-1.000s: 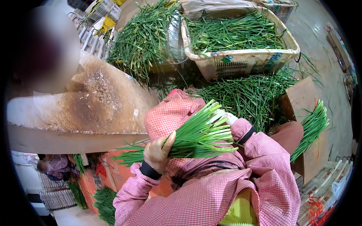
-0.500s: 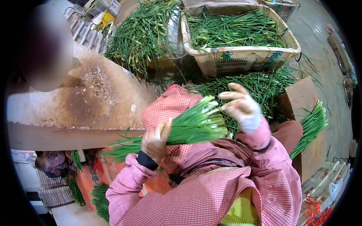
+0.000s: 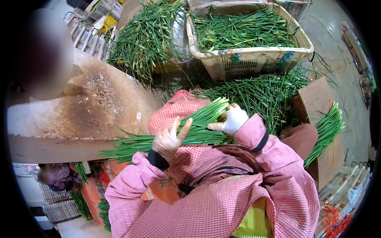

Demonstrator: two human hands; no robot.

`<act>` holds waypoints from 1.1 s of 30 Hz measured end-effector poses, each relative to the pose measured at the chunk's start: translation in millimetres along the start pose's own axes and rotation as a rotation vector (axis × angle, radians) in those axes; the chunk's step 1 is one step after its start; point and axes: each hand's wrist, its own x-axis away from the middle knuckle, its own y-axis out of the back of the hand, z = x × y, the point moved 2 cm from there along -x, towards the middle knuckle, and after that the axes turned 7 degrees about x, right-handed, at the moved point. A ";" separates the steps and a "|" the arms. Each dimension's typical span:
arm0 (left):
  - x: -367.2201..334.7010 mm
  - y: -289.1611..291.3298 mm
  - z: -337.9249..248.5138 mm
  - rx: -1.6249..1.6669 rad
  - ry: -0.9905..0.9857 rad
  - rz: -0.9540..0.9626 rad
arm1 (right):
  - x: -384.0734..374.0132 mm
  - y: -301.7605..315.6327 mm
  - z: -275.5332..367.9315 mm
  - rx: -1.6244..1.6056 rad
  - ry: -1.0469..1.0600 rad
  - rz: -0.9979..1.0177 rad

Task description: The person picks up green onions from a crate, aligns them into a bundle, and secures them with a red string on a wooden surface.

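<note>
A bunch of long green chives (image 3: 190,129) lies across my lap, pale cut ends pointing up right, leafy tips trailing left. My left hand (image 3: 168,139), in a thin pale glove, grips the bunch around its middle. My right hand (image 3: 232,119), in a white glove, rests against the cut ends with fingers spread. Both arms wear pink checked sleeves, and a pink checked cloth (image 3: 174,111) covers my knee under the bunch.
A cream plastic crate (image 3: 254,59) full of chives stands ahead. Loose chives (image 3: 266,93) are piled below it and more (image 3: 147,39) to its left. A stained work board (image 3: 91,107) sits at left. A tied bunch (image 3: 327,129) lies on cardboard at right. Another person (image 3: 51,174) crouches lower left.
My right hand came down from above the bunch onto its cut ends. The bunch has tilted flatter across my lap, still held by my left hand.
</note>
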 end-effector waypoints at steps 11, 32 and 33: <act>10.0 -15.4 20.8 0.242 0.077 0.065 | 21.8 45.8 -113.8 -1.022 -0.171 -0.493; 32.1 -9.7 7.4 1.911 0.747 0.518 | 27.1 29.7 -155.7 0.488 -0.581 -0.134; 31.9 -3.7 1.2 2.075 0.820 0.599 | 29.2 22.8 -147.0 0.340 -0.610 0.002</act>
